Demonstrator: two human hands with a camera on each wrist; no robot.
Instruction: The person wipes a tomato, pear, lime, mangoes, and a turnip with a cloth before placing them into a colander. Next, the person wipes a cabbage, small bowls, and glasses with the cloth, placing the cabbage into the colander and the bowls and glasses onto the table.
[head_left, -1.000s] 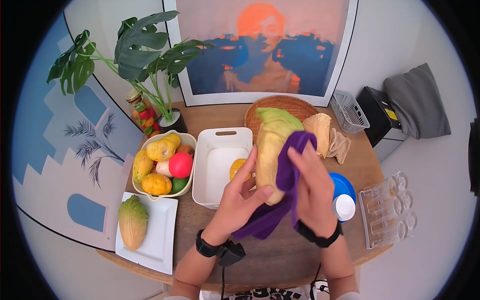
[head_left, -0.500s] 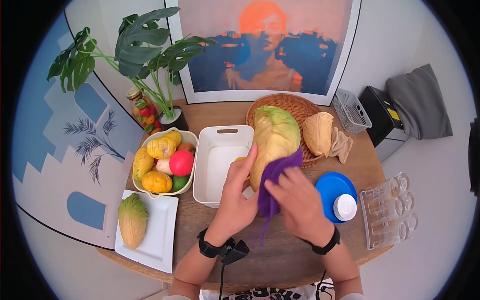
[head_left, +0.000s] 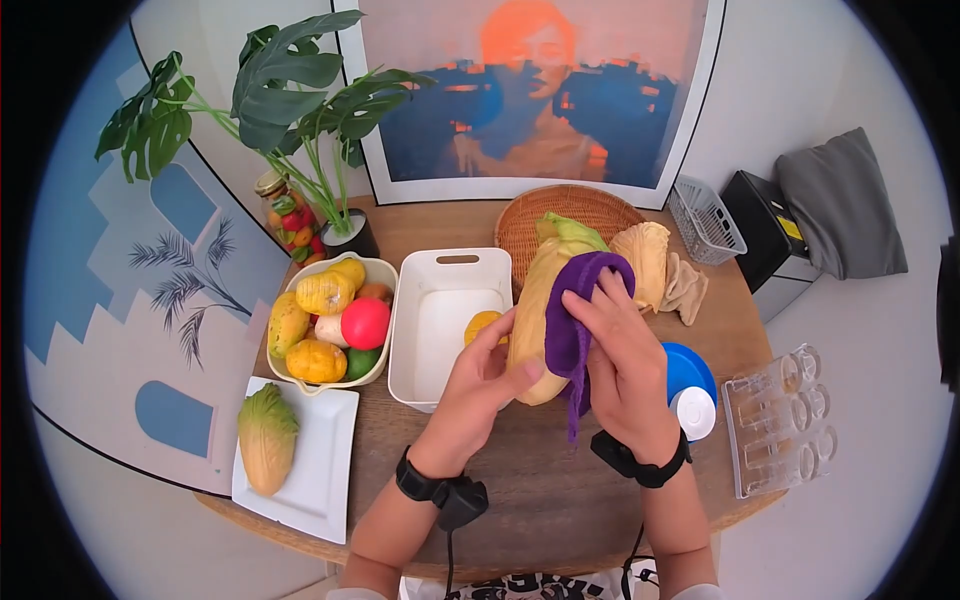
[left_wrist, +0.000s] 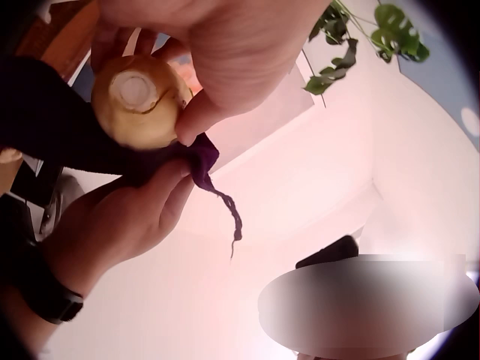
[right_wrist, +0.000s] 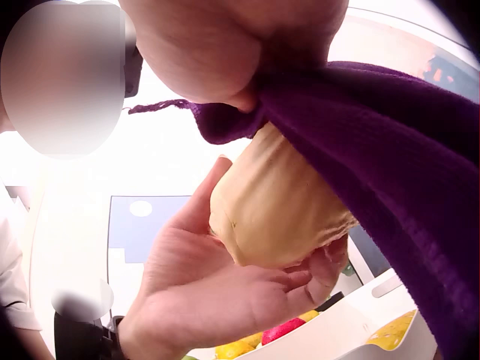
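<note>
- Left hand (head_left: 470, 390): fingers and thumb curled round the stem end of a long, pale yellow cabbage with green leaf tips (head_left: 533, 338).
- Right hand (head_left: 635, 375): a limp, plush purple cloth (head_left: 563, 345) is pinched by thumb and fingers and laid along the cabbage's right side.
- Cabbage is held aloft between the hands, over the wooden table (head_left: 520, 500), tips pointing far, round pale stem end near.
- Handling, judged by eye: body firm and smooth, probably of moderate weight; could slide under the cloth. Leaf tips look thinner, likelier to tear. Best hold: round the thick body, close to the stem end. Cloth soft, light; easily bunched.
- Just left: white rectangular plastic bin (head_left: 432, 306), a yellow item (head_left: 482, 325) partly seen inside.
- Far side: round brown wicker basket (head_left: 525, 225); a smaller, wrinkled pale cabbage (head_left: 638, 255) is seen at its right.
- Right: flat round blue plate (head_left: 690, 364), partly hidden by the right hand.
</note>
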